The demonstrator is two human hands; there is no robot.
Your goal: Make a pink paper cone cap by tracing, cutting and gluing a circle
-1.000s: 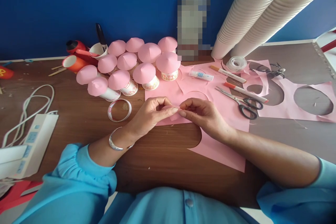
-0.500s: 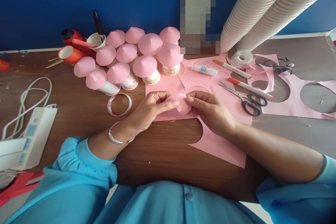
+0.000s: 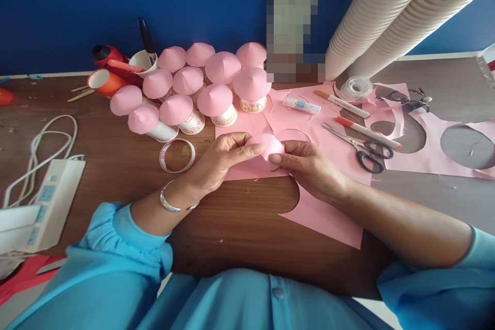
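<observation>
Both hands meet at the middle of the wooden table over a pink paper sheet (image 3: 328, 216) with round holes cut out of it. My left hand (image 3: 224, 157) pinches the left edge of a small pink paper cone (image 3: 266, 144). My right hand (image 3: 309, 167) pinches its right edge, fingers closed. The cone is lifted slightly above the sheet. Behind the hands stands a cluster of several paper cups topped with pink cones (image 3: 214, 98).
Scissors (image 3: 359, 147), two orange-capped pens (image 3: 365, 131), a glue stick (image 3: 301, 105) and a tape roll (image 3: 358, 87) lie at the right on pink scraps. Two tall cup stacks (image 3: 386, 10) lean at the back right. A power strip with cable (image 3: 42, 201) lies at the left, and a cut cup ring (image 3: 177, 154) near my left hand.
The pink paper piece between my fingers has been curled from a flat disc into a raised cone shape. Both hands stay in the same place.
</observation>
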